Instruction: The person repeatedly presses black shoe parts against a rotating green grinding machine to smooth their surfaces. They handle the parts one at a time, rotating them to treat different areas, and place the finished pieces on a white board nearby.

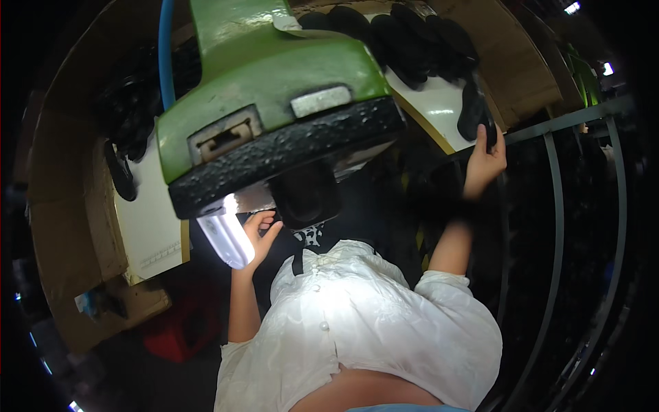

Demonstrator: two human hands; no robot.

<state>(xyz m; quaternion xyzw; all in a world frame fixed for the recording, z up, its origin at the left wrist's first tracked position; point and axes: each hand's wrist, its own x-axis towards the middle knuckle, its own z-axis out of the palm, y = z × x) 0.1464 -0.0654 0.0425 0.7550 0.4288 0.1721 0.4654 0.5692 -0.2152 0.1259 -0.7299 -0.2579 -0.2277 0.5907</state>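
Observation:
A green machine head (274, 82) with a rough black lower edge fills the upper middle. Below it, my left hand (261, 233) is beside a lit white lamp (230, 244). Its fingers are bent, the thumb stands apart from them, and nothing shows between. The fingertips come close to a dark block-like part (305, 196) under the head; whether they touch it I cannot tell. Out to the right, my right hand (486, 161) pinches the near end of a black sole-shaped piece (471, 113) between thumb and fingers, at the edge of a white board (439, 106).
More black sole-shaped pieces (405, 44) lie heaped behind the right board. At left, dark pieces (123, 172) rest by another white board (151, 220), inside cardboard walls (65, 226). A blue hose (165, 55) runs beside the machine. Metal rails (556, 185) stand at right; a red crate (175, 329) sits low left.

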